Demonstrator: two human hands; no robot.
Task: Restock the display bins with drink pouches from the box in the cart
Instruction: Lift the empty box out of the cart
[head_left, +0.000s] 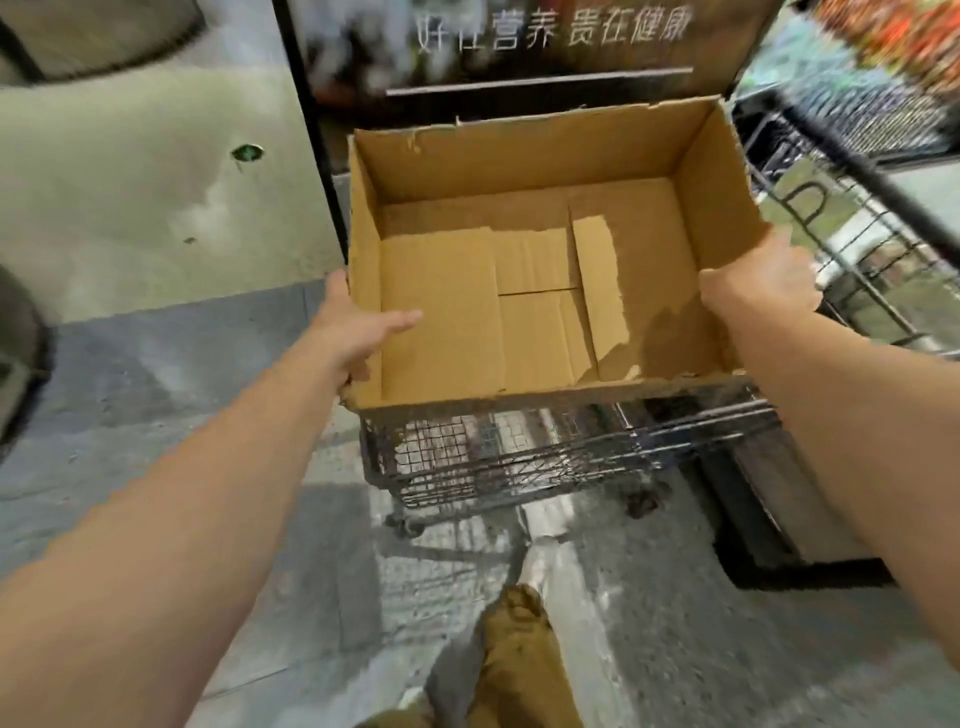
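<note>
Both hands hold the cardboard box (545, 270), mouth up, long axis crosswise above the wire cart (519, 457). Left hand (353, 327) grips the left wall, thumb inside; right hand (758, 280) clasps the right wall, fingers hidden.

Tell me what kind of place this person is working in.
Most likely a shop or supermarket aisle. A wire shopping cart sits under the cardboard box, a printed display stand rises behind it, and blurred stocked shelves show at upper right.
</note>
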